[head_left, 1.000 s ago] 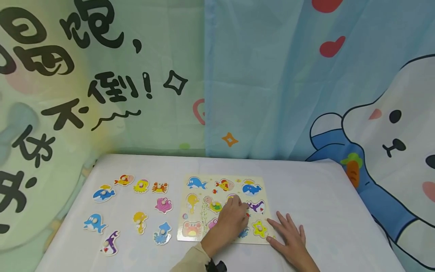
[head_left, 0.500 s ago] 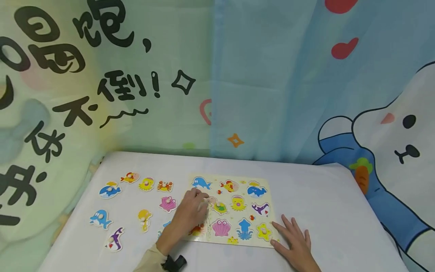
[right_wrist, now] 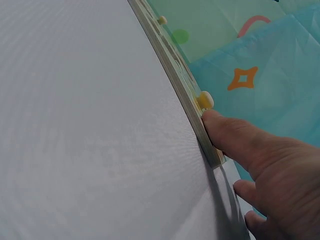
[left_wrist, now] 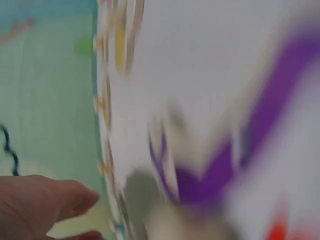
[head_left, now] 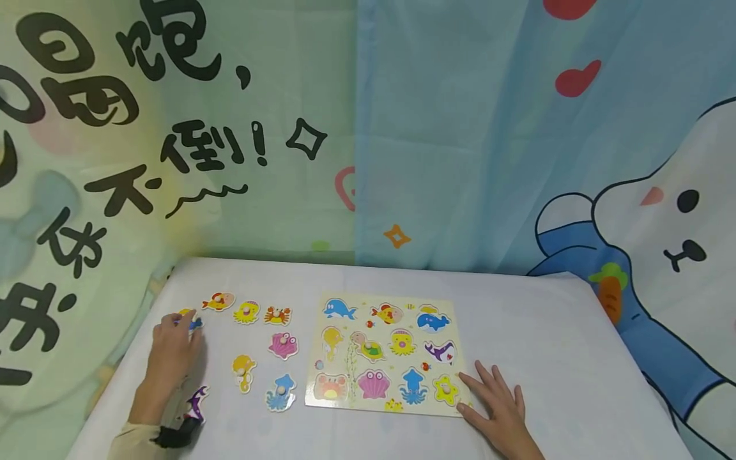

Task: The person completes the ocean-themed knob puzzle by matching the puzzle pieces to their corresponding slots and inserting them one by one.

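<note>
My left hand reaches over the blue whale puzzle piece at the table's far left, fingertips at the piece and partly covering it. In the left wrist view, blurred, its digits stand apart with nothing seen between them. The purple-and-white puzzle piece lies beside the left wrist, partly hidden by it. My right hand rests with fingers spread at the near right corner of the puzzle board. In the right wrist view, a fingertip touches the board's edge near a yellow knob.
Between left hand and board lie several knobbed pieces: a fish, yellow octopus, crab, pink shell, seahorse and blue squid. A starfish sits in the board. A printed curtain hangs behind the table.
My left hand has moved from over the board's middle, past its left side, to the whale piece at far left. My right hand stays at the board's edge.
</note>
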Demonstrator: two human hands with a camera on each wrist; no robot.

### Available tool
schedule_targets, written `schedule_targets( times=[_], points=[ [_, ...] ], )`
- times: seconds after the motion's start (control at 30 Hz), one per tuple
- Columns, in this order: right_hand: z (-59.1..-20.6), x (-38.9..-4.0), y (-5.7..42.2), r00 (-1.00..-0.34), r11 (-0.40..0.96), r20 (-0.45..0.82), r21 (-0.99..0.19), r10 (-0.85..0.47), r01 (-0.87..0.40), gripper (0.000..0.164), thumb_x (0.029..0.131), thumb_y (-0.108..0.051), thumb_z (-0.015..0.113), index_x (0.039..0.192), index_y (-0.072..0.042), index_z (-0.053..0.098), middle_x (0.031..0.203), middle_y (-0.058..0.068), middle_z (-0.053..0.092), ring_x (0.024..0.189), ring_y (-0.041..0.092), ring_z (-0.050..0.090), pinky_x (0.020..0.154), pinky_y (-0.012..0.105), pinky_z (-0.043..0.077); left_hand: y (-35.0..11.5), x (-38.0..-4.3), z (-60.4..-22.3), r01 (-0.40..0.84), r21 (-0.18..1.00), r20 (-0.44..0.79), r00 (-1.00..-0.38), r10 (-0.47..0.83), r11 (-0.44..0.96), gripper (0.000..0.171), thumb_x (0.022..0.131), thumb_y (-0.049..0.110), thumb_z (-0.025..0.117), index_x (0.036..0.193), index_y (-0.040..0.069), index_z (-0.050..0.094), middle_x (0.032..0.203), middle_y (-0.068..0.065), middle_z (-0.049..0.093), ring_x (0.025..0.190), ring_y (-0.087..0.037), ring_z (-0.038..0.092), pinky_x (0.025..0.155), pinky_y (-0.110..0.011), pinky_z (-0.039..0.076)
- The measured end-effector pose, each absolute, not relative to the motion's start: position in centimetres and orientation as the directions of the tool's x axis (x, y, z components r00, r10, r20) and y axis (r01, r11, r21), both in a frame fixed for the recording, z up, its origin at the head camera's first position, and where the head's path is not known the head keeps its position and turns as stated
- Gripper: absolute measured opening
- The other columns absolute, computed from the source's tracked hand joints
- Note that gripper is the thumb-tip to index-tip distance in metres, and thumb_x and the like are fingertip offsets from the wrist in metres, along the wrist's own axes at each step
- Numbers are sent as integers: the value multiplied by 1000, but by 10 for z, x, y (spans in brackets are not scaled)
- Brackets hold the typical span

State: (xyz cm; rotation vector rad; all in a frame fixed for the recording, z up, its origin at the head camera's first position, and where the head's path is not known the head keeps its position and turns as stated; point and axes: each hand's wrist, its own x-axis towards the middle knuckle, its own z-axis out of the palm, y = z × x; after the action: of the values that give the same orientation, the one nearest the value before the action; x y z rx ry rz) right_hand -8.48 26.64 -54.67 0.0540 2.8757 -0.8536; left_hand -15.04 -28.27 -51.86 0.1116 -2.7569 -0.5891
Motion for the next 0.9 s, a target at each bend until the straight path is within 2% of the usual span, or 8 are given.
schedule_targets(
  times=[0.1, 0.23, 0.43, 0.67, 0.9],
  points=[
    [-548, -85, 266, -989, 837, -147, -542, -6, 76, 62, 81, -48, 69, 134, -17, 58, 156, 23, 29, 143, 52, 10, 105, 77, -4, -306, -153, -522, -62, 402, 217, -963, -161, 913, 39, 85, 1, 59, 121, -15, 55, 109, -40, 51, 94, -55, 52, 79, -61, 43],
    [-547, -85, 266, -987, 834, -160, -545, -3, 85, 63, 81, -48, 70, 134, -17, 58, 156, 22, 28, 143, 52, 9, 105, 76, -5, -317, -155, -522, -87, 370, 125, -982, -142, 925, 36, 86, 2, 61, 117, -16, 58, 103, -36, 56, 89, -48, 57, 77, -58, 47],
    [-545, -85, 266, -984, 836, -177, -540, 0, 97, 63, 81, -49, 70, 134, -18, 57, 156, 22, 27, 144, 52, 8, 105, 76, -6, -324, -166, -515, -42, 347, 122, -988, -90, 937, 25, 85, 1, 63, 103, -16, 65, 88, -29, 62, 77, -38, 60, 72, -54, 49],
    [-544, -85, 267, -982, 838, -191, -535, 8, 110, 64, 80, -49, 70, 135, -18, 57, 157, 22, 26, 144, 51, 7, 106, 76, -7, -332, -178, -503, -121, 415, -59, -993, -106, 902, 25, 90, 8, 63, 103, -14, 67, 93, -27, 68, 78, -31, 60, 73, -47, 51],
    [-545, -84, 267, -988, 834, -151, -545, 2, 85, 62, 81, -48, 70, 133, -17, 58, 156, 22, 28, 143, 52, 9, 105, 76, -5, -333, -190, -492, -108, 377, -117, -991, -69, 920, 19, 86, 4, 65, 93, -13, 68, 84, -23, 68, 70, -24, 57, 63, -37, 49]
  ],
)
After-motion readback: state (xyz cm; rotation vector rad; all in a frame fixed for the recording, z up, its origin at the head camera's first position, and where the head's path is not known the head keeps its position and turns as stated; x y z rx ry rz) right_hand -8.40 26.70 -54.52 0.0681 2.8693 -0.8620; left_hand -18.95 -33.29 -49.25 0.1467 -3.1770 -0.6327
